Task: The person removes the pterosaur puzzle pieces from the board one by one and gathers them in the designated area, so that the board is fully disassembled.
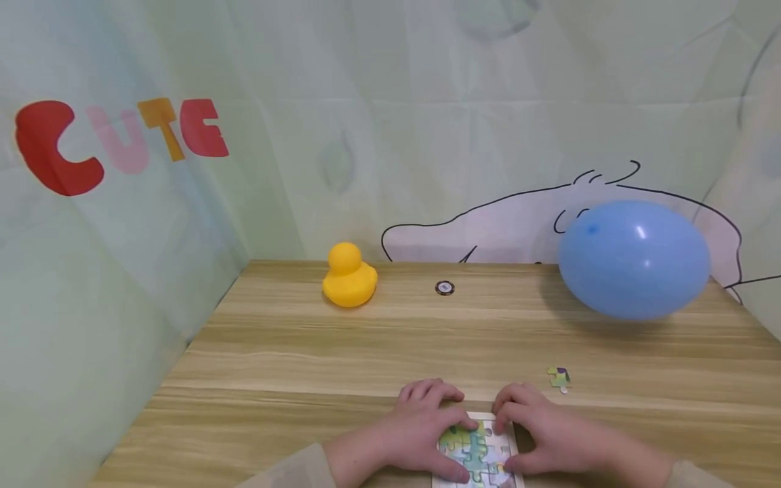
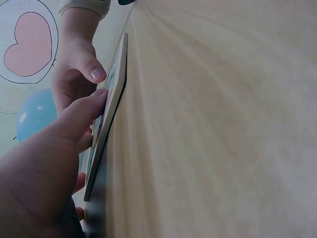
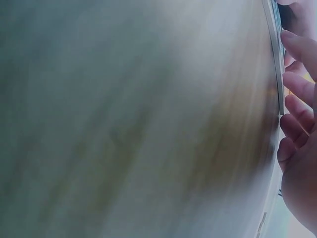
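Note:
A small jigsaw puzzle in a white-edged frame (image 1: 478, 449) lies flat at the table's near edge, with green, blue and white pieces in it. My left hand (image 1: 424, 434) spreads over its left side, thumb and index fingertip touching the pieces. From the right, my right hand (image 1: 543, 434) rests its thumb and fingertips on the puzzle's right side. In the left wrist view, the frame's thin edge (image 2: 106, 129) shows beside both thumbs. One loose jigsaw piece (image 1: 559, 379), green with a purple patch, lies beyond my right hand.
A yellow rubber duck (image 1: 350, 276) stands at the back left of the wooden table (image 1: 293, 369). Right of it lies a round black-and-white chip (image 1: 445, 288). A blue balloon (image 1: 634, 261) sits at the back right, before a printed curtain (image 1: 390, 122).

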`<state>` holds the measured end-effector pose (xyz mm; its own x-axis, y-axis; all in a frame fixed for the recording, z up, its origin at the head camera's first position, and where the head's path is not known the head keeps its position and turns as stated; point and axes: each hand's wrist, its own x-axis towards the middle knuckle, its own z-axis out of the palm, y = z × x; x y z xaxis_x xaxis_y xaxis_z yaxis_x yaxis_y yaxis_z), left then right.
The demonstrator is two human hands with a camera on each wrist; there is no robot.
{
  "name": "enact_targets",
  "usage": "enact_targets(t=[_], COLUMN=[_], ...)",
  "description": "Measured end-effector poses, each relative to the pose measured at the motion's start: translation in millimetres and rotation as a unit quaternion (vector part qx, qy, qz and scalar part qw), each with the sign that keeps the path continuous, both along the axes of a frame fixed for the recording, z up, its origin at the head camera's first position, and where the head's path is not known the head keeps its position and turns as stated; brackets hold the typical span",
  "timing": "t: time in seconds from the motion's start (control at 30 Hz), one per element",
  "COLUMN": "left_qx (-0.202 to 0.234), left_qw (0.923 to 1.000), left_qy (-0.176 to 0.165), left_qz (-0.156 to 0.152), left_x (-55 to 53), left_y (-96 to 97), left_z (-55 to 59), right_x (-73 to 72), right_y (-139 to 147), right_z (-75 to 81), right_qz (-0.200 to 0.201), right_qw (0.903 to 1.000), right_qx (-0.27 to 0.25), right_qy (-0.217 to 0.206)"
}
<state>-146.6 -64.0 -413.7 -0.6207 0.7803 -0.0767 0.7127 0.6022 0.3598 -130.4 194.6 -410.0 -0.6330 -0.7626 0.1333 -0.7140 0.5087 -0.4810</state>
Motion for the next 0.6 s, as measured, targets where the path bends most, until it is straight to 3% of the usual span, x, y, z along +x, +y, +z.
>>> enact_targets(t=[0.23,0.6], left_qx=[-0.002,-0.002], left_qw=[0.9999,1.0], left_qy=[-0.012,0.001], left_qz=[0.002,0.002], left_x=[-0.2,1.0], left_y=[-0.8,0.1], left_z=[0.6,1.5], right_x=[2.6,7.7], right_y=[-1.0,-4.4], right_z=[1.9,1.0], right_qz=[-0.01,-0.011], right_qw=[0.9994,0.9997], right_qx=[0.013,0.023], right_qy=[-0.032,-0.006])
